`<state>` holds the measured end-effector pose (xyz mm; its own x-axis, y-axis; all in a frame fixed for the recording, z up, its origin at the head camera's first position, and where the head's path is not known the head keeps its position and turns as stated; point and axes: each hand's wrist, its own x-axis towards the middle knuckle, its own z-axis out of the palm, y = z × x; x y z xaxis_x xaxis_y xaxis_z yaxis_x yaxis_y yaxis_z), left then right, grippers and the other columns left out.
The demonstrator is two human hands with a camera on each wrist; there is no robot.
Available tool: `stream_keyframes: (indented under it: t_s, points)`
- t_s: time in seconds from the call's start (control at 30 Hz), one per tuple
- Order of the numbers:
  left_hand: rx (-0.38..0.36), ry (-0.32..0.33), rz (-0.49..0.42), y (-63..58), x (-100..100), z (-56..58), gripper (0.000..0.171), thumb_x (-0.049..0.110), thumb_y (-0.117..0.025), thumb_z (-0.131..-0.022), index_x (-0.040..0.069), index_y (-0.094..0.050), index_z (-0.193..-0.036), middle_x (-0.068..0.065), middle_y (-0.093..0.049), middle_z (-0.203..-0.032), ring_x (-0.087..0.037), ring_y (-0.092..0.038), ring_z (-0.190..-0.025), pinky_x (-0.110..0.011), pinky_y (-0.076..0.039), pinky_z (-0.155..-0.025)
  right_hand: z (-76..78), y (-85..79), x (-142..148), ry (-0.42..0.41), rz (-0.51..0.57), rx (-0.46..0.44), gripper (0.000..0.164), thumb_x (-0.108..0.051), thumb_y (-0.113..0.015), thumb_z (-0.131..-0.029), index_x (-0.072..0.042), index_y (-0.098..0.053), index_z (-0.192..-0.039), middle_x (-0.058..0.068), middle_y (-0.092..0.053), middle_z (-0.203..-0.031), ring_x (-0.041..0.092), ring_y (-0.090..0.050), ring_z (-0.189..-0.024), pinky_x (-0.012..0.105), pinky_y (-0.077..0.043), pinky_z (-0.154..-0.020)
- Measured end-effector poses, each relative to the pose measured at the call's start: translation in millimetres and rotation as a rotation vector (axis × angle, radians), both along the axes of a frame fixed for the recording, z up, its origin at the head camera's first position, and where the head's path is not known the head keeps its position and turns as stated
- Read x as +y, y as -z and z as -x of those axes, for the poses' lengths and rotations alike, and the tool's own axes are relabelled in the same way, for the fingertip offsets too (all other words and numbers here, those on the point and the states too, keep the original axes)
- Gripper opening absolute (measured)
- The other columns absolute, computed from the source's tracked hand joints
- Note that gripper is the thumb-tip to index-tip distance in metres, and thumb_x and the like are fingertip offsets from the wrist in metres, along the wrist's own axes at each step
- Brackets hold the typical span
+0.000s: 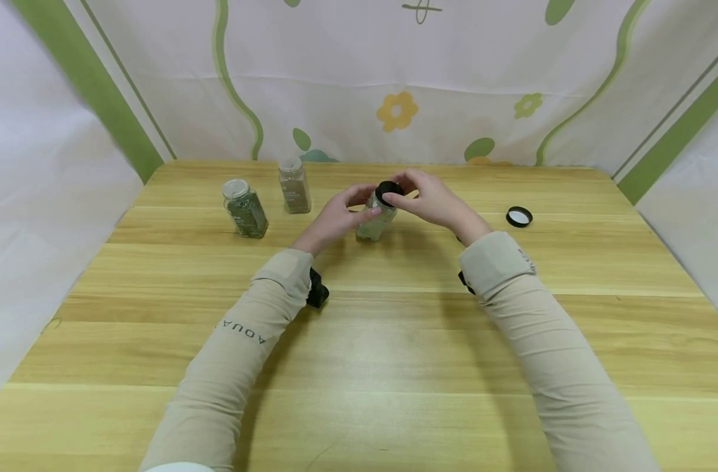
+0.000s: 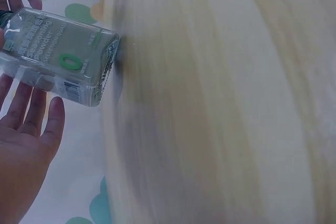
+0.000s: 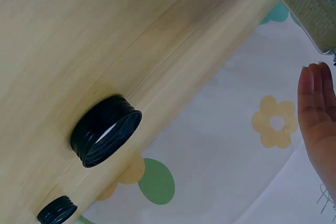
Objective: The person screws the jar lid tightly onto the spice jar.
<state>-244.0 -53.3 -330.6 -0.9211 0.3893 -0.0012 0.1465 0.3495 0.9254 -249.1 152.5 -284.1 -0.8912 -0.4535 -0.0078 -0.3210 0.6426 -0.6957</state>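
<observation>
A square glass jar of pale seasoning powder (image 1: 372, 226) stands near the middle of the table's far part, leaning slightly in the head view. My left hand (image 1: 338, 219) holds its side, thumb in front and fingers behind. Its label faces the left wrist view, where the jar (image 2: 58, 56) reaches in from the left edge. On the jar's mouth is a black lid (image 1: 388, 192), pinched between the thumb and fingers of my right hand (image 1: 432, 200). Whether the jar's base touches the table is unclear. Only the jar's lower part (image 3: 304, 9) shows in the right wrist view.
Left of my hands stand a jar of green herbs (image 1: 246, 213) and a jar of brownish powder (image 1: 295, 188), both with pale tops and no black lid. Right lies a loose black lid (image 1: 519, 217). The right wrist view shows two loose lids, one large (image 3: 105, 129), one smaller (image 3: 56, 210).
</observation>
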Motion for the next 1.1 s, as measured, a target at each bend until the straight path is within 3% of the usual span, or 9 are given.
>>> stream_keyframes:
  t_s: [0.33, 0.73, 0.97, 1.1]
  points:
    - [-0.001, -0.009, 0.021, -2.0, -1, 1.7, 0.053, 0.032, -0.063, -0.093, 0.018, -0.045, -0.141, -0.005, -0.051, -0.141, -0.023, -0.044, -0.133, -0.045, -0.038, -0.109, 0.4, 2.0, 5, -0.111, 0.004, 0.052, 0.052, -0.021, -0.056, -0.096, -0.008, -0.041, -0.144, 0.013, -0.041, -0.147, 0.030, -0.045, -0.128, 0.048, -0.043, -0.105]
    - [-0.030, -0.002, -0.018, -1.3, -1, 3.7, 0.052, 0.026, -0.063, -0.093, 0.017, -0.045, -0.141, -0.008, -0.049, -0.142, -0.026, -0.044, -0.135, -0.043, -0.040, -0.109, 0.4, 0.6, 10, -0.066, -0.020, 0.023, 0.052, -0.025, -0.059, -0.095, -0.008, -0.045, -0.141, 0.011, -0.050, -0.136, 0.025, -0.046, -0.126, 0.045, -0.042, -0.105]
    - [-0.027, -0.005, -0.021, -1.1, -2, 2.8, 0.052, 0.026, -0.063, -0.093, 0.017, -0.045, -0.141, -0.009, -0.048, -0.143, -0.027, -0.044, -0.134, -0.043, -0.042, -0.107, -0.5, -0.4, 11, -0.041, -0.022, 0.015, 0.048, -0.027, -0.060, -0.094, -0.007, -0.050, -0.136, 0.011, -0.050, -0.136, 0.026, -0.045, -0.125, 0.045, -0.042, -0.105]
    - [-0.024, -0.003, -0.018, -0.6, -2, 3.8, 0.052, 0.027, -0.063, -0.093, 0.018, -0.045, -0.141, -0.008, -0.048, -0.143, -0.027, -0.044, -0.134, -0.043, -0.042, -0.108, 0.0, -1.3, 10, -0.043, -0.029, 0.017, 0.054, -0.030, -0.061, -0.094, -0.007, -0.045, -0.140, 0.011, -0.049, -0.139, 0.027, -0.046, -0.126, 0.044, -0.043, -0.104]
